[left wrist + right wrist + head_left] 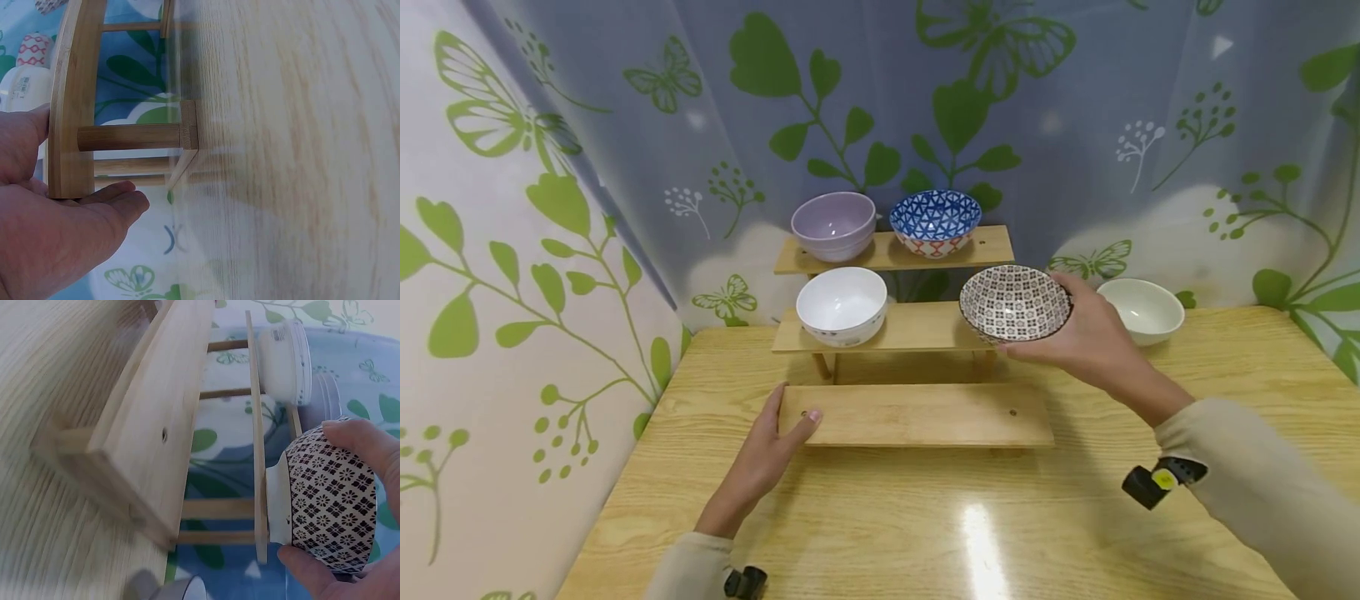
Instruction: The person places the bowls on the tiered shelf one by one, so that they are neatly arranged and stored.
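My right hand (pixel 1086 337) grips a bowl with a dark brown pattern on white (pixel 1015 302) by its right side. In the right wrist view the foot of this patterned bowl (pixel 331 500) is right at the board of the middle step, near that board's end. With the left hand (pixel 772 442) I hold the left end of the lowest step of a wooden three-tier stand (pixel 917 414), thumb on top and fingers beneath. A white bowl (pixel 842 307) sits at the left of the middle step.
On the top step stand a lilac bowl (pixel 835 225) and a blue-and-red patterned bowl (pixel 936 221). A cream bowl (pixel 1142 310) rests on the wooden table (pixel 880 525) right of the stand. Behind hangs a leaf-and-butterfly printed curtain (pixel 865 83).
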Action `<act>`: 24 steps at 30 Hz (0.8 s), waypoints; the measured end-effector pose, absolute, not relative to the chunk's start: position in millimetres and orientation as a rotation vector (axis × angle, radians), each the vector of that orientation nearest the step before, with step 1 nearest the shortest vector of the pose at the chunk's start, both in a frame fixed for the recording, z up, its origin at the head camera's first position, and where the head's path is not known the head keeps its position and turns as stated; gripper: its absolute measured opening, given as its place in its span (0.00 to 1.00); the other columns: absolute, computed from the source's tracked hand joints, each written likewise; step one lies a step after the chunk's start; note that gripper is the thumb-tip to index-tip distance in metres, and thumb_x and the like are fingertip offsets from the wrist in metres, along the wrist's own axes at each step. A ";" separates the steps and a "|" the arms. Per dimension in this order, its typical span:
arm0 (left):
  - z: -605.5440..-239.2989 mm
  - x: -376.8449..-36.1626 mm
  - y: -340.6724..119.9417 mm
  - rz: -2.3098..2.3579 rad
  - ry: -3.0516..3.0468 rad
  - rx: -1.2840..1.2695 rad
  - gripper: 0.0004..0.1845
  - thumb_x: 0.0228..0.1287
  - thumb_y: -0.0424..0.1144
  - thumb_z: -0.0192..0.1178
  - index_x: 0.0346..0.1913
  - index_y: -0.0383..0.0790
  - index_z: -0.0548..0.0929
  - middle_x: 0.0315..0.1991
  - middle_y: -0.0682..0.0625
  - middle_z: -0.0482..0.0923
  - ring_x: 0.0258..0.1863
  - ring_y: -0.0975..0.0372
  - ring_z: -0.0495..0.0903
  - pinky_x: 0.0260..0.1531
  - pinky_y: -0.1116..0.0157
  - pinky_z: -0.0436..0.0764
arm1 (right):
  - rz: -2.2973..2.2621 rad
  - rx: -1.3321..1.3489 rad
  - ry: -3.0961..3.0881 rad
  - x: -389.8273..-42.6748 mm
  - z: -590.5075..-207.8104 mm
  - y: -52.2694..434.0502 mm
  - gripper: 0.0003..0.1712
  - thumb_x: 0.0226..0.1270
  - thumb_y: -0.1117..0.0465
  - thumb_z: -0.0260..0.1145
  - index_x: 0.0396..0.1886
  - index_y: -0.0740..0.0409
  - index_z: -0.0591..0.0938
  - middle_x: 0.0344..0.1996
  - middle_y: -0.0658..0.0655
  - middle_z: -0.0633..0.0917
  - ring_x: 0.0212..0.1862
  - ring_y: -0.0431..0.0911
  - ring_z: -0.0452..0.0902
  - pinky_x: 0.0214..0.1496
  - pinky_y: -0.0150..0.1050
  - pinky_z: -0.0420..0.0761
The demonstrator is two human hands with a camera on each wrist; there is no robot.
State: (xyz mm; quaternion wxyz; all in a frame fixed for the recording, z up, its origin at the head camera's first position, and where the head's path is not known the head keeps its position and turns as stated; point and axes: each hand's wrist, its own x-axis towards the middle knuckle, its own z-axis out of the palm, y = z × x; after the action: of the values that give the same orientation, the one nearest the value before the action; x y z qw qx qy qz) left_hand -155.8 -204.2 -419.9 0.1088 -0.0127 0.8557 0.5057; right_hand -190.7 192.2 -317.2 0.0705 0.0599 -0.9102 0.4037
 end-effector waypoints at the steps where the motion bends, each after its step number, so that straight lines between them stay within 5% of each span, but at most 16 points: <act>1: -419.9 -155.9 -204.1 1.487 2.518 -0.036 0.52 0.60 0.67 0.53 0.75 0.50 0.36 0.75 0.48 0.32 0.73 0.54 0.34 0.68 0.47 0.48 | 1.210 0.186 -2.742 -192.9 -317.1 188.1 0.71 0.33 0.39 0.81 0.72 0.65 0.54 0.61 0.69 0.68 0.60 0.63 0.66 0.58 0.60 0.69; 24: -419.2 -154.8 -203.0 1.467 2.536 -0.048 0.52 0.60 0.67 0.53 0.76 0.50 0.36 0.75 0.47 0.32 0.73 0.54 0.34 0.68 0.47 0.47 | 1.307 0.323 -2.689 -222.9 -321.1 131.9 0.66 0.29 0.42 0.83 0.68 0.63 0.62 0.58 0.62 0.74 0.58 0.56 0.71 0.61 0.54 0.70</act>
State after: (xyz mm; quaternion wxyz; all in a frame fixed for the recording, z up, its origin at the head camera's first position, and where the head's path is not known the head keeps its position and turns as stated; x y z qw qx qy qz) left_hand -154.8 -203.0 -419.2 0.1055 -0.0162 0.8606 0.4979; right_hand -222.9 131.9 -321.1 0.0672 0.1073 -0.8921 0.4337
